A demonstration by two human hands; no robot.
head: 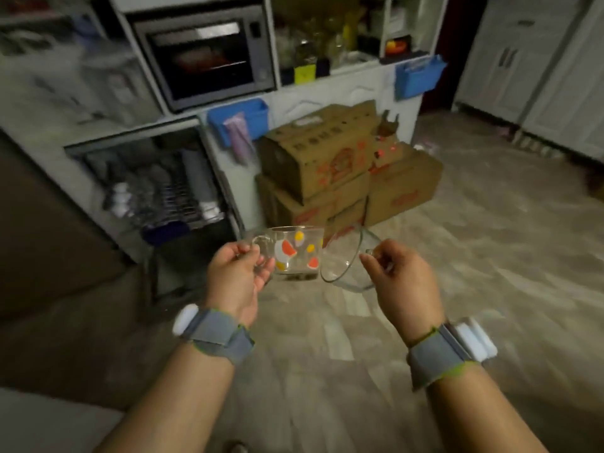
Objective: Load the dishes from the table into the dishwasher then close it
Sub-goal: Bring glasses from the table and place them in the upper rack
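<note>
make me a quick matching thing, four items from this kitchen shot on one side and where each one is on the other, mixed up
Things:
1. painted glass mug
2. clear glass bowl
3. cardboard boxes
4. dishwasher rack

Places:
A. stacked on the floor
B. held by the left hand
C. inside the open dishwasher
D. held by the right hand

Pairs: 1-B, 2-D, 3-A, 4-C
</note>
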